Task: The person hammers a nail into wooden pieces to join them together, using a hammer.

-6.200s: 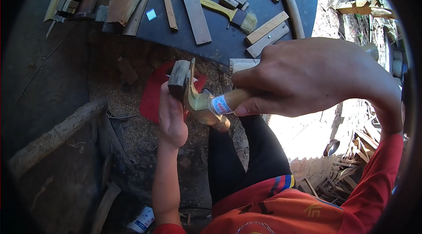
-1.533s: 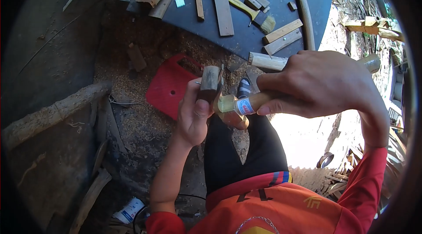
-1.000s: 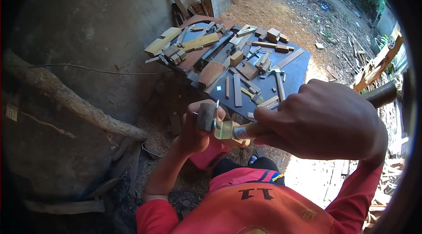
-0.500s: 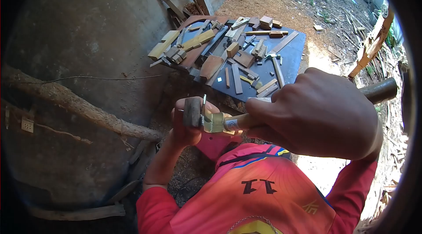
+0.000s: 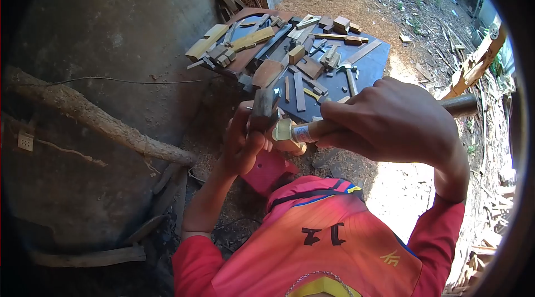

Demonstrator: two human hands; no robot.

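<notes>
My left hand [image 5: 241, 143] is wrapped round a small wooden hand plane [image 5: 262, 112], its dark block end tilted upward and a thin metal blade showing on its right side. In my right hand [image 5: 390, 121] is a hammer, gripped along its wooden handle [image 5: 315, 129], which has a paper label near the head. The hammer head [image 5: 282, 129] is right beside the plane and overlaps it in this view. A dark handle end [image 5: 460, 105] sticks out past my right wrist. Lighter wood [image 5: 291, 145] shows below the hammer head, partly hidden.
Ahead stands a table [image 5: 365, 76] strewn with wood blocks, strips and tools, among them another hammer [image 5: 350, 78]. A rough log [image 5: 100, 121] slants along the wall at left. Shavings and scrap wood [image 5: 490, 208] cover the ground at right.
The plane has tilted and moved up and to the right in view. The hammer head sits slightly further right, and my right hand has moved up and left.
</notes>
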